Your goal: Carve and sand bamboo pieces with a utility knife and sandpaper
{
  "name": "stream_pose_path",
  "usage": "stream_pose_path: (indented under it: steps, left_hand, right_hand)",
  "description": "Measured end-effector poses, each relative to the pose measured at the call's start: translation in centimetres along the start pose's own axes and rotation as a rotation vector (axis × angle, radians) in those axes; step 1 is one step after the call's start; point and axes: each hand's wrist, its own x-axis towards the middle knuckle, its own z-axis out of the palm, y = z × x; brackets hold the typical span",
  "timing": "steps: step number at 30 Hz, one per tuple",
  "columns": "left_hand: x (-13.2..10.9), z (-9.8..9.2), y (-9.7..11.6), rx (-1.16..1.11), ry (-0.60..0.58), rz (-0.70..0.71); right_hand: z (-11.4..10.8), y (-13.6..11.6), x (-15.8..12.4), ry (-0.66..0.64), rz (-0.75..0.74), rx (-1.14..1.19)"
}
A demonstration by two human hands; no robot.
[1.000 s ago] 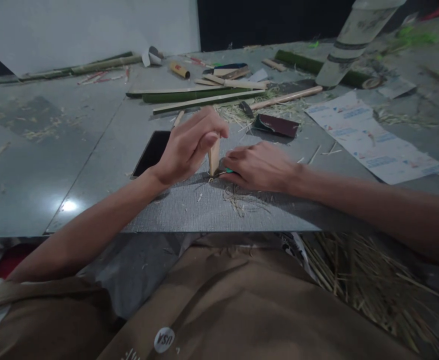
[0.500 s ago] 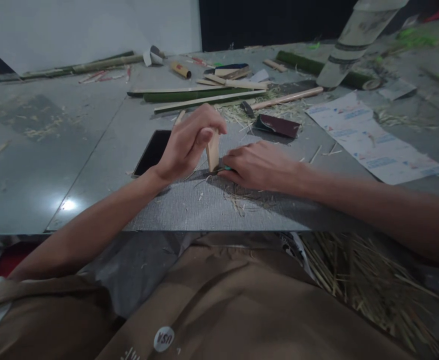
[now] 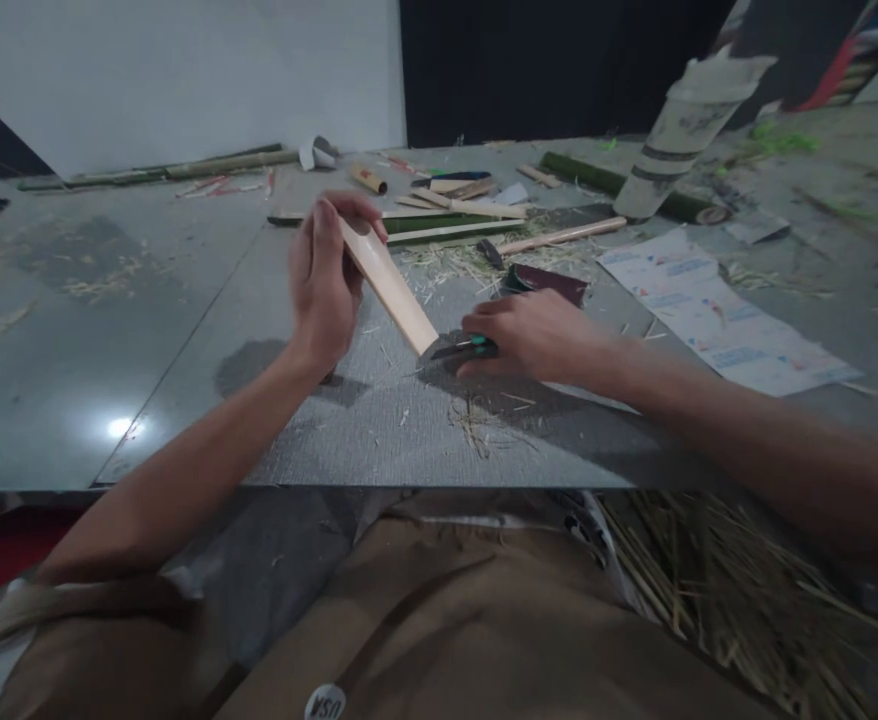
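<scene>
My left hand (image 3: 320, 290) is closed on the upper end of a pale, flat bamboo strip (image 3: 392, 285). The strip slants down to the right, its lower end close above the mat on the table. In my closed right hand (image 3: 533, 335) is a small knife (image 3: 454, 347) with a dark blade and a bit of green at the handle. The blade points left toward the strip's lower end; whether the two touch I cannot tell. Thin shavings (image 3: 475, 425) lie on the mat just below my right hand.
A hammer (image 3: 559, 238) lies beyond my hands, near a folded dark red sheet (image 3: 551, 283). A tall lidded cup (image 3: 683, 140) stands at the back right beside a green bamboo tube (image 3: 585, 172). Printed paper (image 3: 724, 310) lies right. Bamboo strips (image 3: 454, 232) and shavings lie behind.
My left hand has moved left and tipped the bamboo strip from nearly upright to a slant. The knife in my right hand shows more of its blade. The view has tilted up slightly.
</scene>
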Motion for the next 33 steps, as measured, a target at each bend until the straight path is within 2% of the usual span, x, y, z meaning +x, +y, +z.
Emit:
stream_pose_path:
  steps: [3,6,11,14,17,20,24,33]
  left_hand:
    - [-0.2,0.3,-0.3,-0.092,-0.015,-0.052]
    - [-0.5,0.9,0.0,-0.215,-0.027,-0.101]
    - [-1.4,1.8,1.0,-0.368,-0.05,-0.136]
    - [-1.8,2.1,1.5,-0.385,-0.068,-0.122]
    - [-1.9,2.0,1.7,-0.408,-0.091,-0.088]
    - [-2.1,1.9,1.6,-0.408,-0.202,-0.043]
    - [-2.5,2.0,1.7,-0.423,-0.38,-0.024]
    - [-3.0,1.8,2.7,-0.507,-0.478,-0.105]
  right_hand:
    - [-1.2,1.5,-0.2,0.08,0.093,0.052]
    - [-1.8,1.5,-0.6,0.224,0.204,0.267]
    - [-1.9,-0.6,-1.6,0.369,0.155,0.759]
    - [-2.1,-1.4,-1.8,0.331,0.176,1.026]
    - [-2.5,-1.8,-1.7,0.226,0.192,1.174]
    - [-2.8,-2.1,-1.7,0.148,0.173,1.312]
    - [-2.9,-2.4,-1.9,0.198,0.206,1.424]
    - [-2.5,-2.4,-2.1,0.21,0.174,1.499]
